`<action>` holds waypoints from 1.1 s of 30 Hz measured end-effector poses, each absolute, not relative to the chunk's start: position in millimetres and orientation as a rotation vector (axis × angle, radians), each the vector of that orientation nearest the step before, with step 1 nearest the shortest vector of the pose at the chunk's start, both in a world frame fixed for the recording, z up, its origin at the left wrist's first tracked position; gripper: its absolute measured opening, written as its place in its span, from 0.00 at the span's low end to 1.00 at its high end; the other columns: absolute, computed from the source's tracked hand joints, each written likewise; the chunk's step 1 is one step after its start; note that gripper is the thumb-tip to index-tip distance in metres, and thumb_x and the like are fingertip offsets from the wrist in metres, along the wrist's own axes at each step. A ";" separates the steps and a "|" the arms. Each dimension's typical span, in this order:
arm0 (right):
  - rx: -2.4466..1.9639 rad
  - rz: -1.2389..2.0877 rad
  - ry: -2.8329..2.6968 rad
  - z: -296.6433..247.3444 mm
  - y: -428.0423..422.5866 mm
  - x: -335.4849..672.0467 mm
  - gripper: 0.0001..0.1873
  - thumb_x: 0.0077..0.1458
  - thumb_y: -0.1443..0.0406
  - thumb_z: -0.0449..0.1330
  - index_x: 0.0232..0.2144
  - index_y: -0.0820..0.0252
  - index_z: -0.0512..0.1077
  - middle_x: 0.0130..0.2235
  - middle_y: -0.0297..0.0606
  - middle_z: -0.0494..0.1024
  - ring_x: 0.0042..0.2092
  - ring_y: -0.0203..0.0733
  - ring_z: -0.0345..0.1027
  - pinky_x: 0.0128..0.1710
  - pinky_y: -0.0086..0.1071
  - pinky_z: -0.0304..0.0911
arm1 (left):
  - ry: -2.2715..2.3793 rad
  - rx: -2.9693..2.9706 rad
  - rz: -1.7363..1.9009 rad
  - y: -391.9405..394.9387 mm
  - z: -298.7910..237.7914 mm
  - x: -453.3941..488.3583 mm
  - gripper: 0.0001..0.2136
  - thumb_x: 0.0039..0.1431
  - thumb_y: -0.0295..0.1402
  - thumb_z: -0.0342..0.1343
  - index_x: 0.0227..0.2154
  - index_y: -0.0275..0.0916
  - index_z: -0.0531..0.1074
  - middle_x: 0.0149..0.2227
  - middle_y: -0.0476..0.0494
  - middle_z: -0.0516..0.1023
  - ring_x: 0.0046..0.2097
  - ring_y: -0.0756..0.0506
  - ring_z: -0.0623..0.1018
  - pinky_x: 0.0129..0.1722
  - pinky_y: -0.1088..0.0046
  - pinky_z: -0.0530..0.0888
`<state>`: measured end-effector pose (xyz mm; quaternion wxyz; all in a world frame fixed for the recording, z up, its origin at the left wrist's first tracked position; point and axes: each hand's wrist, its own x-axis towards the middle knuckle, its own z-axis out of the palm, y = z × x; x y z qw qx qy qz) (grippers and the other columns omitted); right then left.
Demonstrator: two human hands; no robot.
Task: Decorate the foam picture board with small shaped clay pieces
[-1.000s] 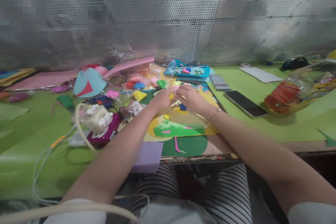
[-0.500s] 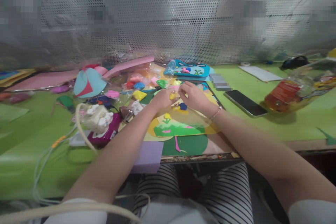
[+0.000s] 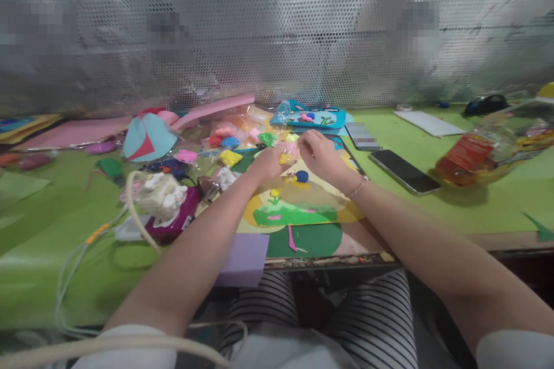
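My left hand [image 3: 265, 165] and my right hand [image 3: 319, 157] meet over a yellow craft board [image 3: 303, 204] with a green hill picture. Both pinch a small clear plastic packet [image 3: 286, 154] holding yellow and pink clay, left fingers closed on its left side, right fingers closed on its right. A blue clay blob [image 3: 302, 176] sits on the board just below my hands. Behind them lie several small packets of coloured clay [image 3: 229, 142], among them a green one [image 3: 267, 138].
A black phone [image 3: 404, 170] lies right of the board, an orange snack bag [image 3: 493, 147] further right. A plush toy on a purple case [image 3: 167, 202] and a purple foam block [image 3: 244, 256] sit left. A perforated metal screen [image 3: 277, 29] closes the back.
My right hand has lifted slightly and drawn back to the right while both keep hold of the small packet. My left hand has barely moved.
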<state>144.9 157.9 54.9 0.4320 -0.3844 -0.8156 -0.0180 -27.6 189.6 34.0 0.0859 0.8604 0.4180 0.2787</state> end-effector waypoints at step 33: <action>-0.830 0.392 -2.241 46.4 135.6 120.1 0.09 0.53 0.70 0.60 0.33 0.55 0.80 0.34 0.37 0.80 0.35 0.38 0.71 0.36 0.31 0.65 | 1.474 2.547 0.732 196.8 34.2 -29.3 0.17 0.50 0.44 0.54 0.37 0.37 0.72 0.31 0.40 0.78 0.33 0.41 0.75 0.29 0.71 0.63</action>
